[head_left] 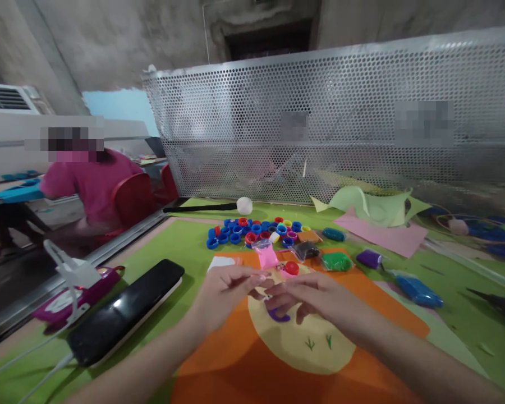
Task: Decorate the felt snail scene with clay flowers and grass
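My left hand point(227, 294) and my right hand point(315, 294) meet over the middle of an orange sheet point(210, 365). The thumb and fingertips of each are pinched together, around something too small and blurred to name. Beneath them lies a pale yellow oval point(298, 356) of paper with small green sprig shapes point(310, 344) on it. A curved purple piece point(281, 318) on the oval is partly covered by my right fingers. Just beyond my fingertips are a round red piece point(292, 267) and a pink clay packet point(266, 256).
Several coloured bottle-cap rings point(234, 229) cluster behind. Green point(336, 260), purple point(369, 258) and blue point(416, 290) packets lie right. A black power bank point(128, 311) with cables is at left. A perforated metal screen point(340, 112) bounds the table; a person in pink point(92, 185) sits left.
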`<act>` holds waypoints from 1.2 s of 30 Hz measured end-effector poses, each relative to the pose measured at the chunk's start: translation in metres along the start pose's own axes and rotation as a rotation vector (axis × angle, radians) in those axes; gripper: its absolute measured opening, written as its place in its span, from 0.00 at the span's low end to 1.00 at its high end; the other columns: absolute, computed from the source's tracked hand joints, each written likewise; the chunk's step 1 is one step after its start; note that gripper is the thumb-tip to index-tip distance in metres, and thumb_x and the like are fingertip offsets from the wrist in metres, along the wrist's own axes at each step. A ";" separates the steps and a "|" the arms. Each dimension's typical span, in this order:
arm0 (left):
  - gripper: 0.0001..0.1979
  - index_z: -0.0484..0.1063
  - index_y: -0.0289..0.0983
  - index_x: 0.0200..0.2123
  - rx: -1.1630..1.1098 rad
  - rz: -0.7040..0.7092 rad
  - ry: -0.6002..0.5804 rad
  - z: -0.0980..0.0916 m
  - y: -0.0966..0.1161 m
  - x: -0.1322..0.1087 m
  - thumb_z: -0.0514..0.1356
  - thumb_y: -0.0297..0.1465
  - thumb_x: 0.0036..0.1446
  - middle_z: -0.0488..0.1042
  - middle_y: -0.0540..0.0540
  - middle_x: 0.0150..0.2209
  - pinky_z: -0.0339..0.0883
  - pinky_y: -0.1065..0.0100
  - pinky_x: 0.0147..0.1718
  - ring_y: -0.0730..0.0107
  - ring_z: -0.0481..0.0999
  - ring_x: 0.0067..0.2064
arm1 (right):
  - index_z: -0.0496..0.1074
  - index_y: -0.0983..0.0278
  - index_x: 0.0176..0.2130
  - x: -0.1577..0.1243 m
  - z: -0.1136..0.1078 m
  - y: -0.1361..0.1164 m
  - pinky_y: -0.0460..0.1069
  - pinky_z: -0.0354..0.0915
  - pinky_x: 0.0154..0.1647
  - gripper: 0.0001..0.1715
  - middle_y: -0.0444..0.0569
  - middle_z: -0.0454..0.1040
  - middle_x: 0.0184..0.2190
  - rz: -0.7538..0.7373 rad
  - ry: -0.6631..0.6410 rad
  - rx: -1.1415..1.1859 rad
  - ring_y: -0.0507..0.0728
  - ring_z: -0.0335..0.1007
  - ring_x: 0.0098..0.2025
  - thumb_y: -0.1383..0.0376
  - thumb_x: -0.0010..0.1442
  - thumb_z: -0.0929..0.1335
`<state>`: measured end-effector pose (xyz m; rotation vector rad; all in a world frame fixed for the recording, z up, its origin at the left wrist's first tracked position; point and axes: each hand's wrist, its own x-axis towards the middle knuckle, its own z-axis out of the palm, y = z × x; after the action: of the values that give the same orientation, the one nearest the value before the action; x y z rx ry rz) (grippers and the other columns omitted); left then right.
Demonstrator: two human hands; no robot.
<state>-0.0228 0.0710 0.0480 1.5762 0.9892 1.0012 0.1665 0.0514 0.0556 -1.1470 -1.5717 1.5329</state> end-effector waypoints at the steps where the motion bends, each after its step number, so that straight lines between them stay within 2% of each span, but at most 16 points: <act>1: 0.10 0.78 0.39 0.33 -0.069 -0.041 -0.019 0.000 0.000 0.002 0.61 0.37 0.51 0.79 0.44 0.31 0.72 0.64 0.33 0.64 0.77 0.32 | 0.76 0.57 0.35 -0.001 -0.003 -0.001 0.42 0.67 0.25 0.16 0.48 0.79 0.34 -0.027 0.011 -0.024 0.52 0.75 0.34 0.67 0.62 0.60; 4: 0.15 0.77 0.37 0.36 -0.254 -0.134 -0.060 0.000 -0.001 0.008 0.62 0.41 0.49 0.78 0.42 0.36 0.72 0.65 0.35 0.62 0.76 0.40 | 0.75 0.55 0.37 -0.008 -0.015 0.002 0.45 0.68 0.26 0.13 0.48 0.79 0.34 -0.113 0.077 -0.137 0.54 0.75 0.34 0.62 0.61 0.62; 6: 0.15 0.77 0.37 0.36 -0.341 -0.187 -0.074 -0.001 -0.004 0.011 0.64 0.41 0.47 0.78 0.42 0.38 0.71 0.67 0.36 0.63 0.76 0.41 | 0.76 0.55 0.36 -0.015 -0.024 0.009 0.47 0.69 0.27 0.13 0.48 0.79 0.34 -0.103 0.124 -0.220 0.55 0.75 0.33 0.57 0.59 0.63; 12: 0.11 0.78 0.33 0.30 -0.452 -0.297 -0.071 -0.001 -0.012 0.014 0.66 0.36 0.46 0.79 0.43 0.31 0.70 0.71 0.35 0.72 0.75 0.30 | 0.76 0.57 0.36 -0.041 -0.046 0.044 0.49 0.68 0.26 0.20 0.50 0.78 0.28 -0.081 0.214 -0.240 0.57 0.74 0.29 0.50 0.57 0.62; 18: 0.18 0.78 0.33 0.30 -0.495 -0.375 -0.018 0.001 -0.015 0.018 0.73 0.32 0.31 0.79 0.44 0.30 0.71 0.72 0.34 0.72 0.76 0.30 | 0.76 0.61 0.31 -0.055 -0.058 0.053 0.49 0.65 0.28 0.20 0.49 0.77 0.25 -0.019 0.366 -0.127 0.56 0.71 0.28 0.50 0.54 0.64; 20: 0.20 0.78 0.34 0.30 -0.505 -0.409 0.000 0.001 -0.017 0.019 0.74 0.31 0.28 0.79 0.44 0.32 0.71 0.73 0.34 0.72 0.76 0.31 | 0.76 0.61 0.31 -0.056 -0.060 0.051 0.48 0.64 0.29 0.19 0.48 0.76 0.25 0.001 0.357 -0.100 0.55 0.70 0.27 0.50 0.53 0.65; 24: 0.16 0.78 0.33 0.31 -0.517 -0.458 0.021 0.002 -0.022 0.023 0.72 0.32 0.35 0.79 0.42 0.34 0.72 0.74 0.34 0.73 0.76 0.31 | 0.75 0.62 0.31 -0.056 -0.065 0.050 0.49 0.64 0.29 0.19 0.48 0.76 0.25 0.018 0.333 -0.034 0.55 0.69 0.27 0.51 0.52 0.65; 27: 0.10 0.78 0.31 0.30 -0.514 -0.483 0.046 0.004 -0.026 0.026 0.70 0.28 0.40 0.79 0.43 0.30 0.73 0.76 0.32 0.75 0.76 0.28 | 0.75 0.62 0.30 -0.056 -0.068 0.049 0.49 0.63 0.28 0.19 0.48 0.76 0.25 0.047 0.373 -0.002 0.54 0.69 0.26 0.50 0.50 0.65; 30: 0.06 0.78 0.31 0.28 -0.498 -0.516 0.073 0.007 -0.028 0.027 0.69 0.23 0.42 0.79 0.44 0.28 0.73 0.78 0.29 0.76 0.75 0.25 | 0.74 0.62 0.28 -0.056 -0.068 0.048 0.49 0.62 0.29 0.17 0.47 0.76 0.25 0.065 0.357 0.016 0.54 0.69 0.27 0.52 0.49 0.65; 33: 0.07 0.77 0.30 0.29 -0.486 -0.561 0.084 0.009 -0.026 0.026 0.67 0.20 0.42 0.79 0.43 0.30 0.74 0.78 0.30 0.75 0.76 0.26 | 0.73 0.61 0.28 -0.056 -0.068 0.047 0.49 0.62 0.29 0.16 0.47 0.75 0.24 0.075 0.348 0.029 0.54 0.69 0.27 0.53 0.49 0.65; 36: 0.04 0.77 0.30 0.29 -0.484 -0.583 0.081 0.010 -0.021 0.024 0.65 0.20 0.46 0.79 0.43 0.29 0.74 0.76 0.31 0.75 0.76 0.27 | 0.73 0.62 0.29 -0.056 -0.069 0.049 0.48 0.61 0.28 0.16 0.47 0.76 0.25 0.080 0.353 0.033 0.54 0.69 0.26 0.54 0.50 0.64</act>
<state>-0.0083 0.0944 0.0286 0.7855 1.0763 0.8095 0.2581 0.0262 0.0214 -1.3888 -1.2730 1.3126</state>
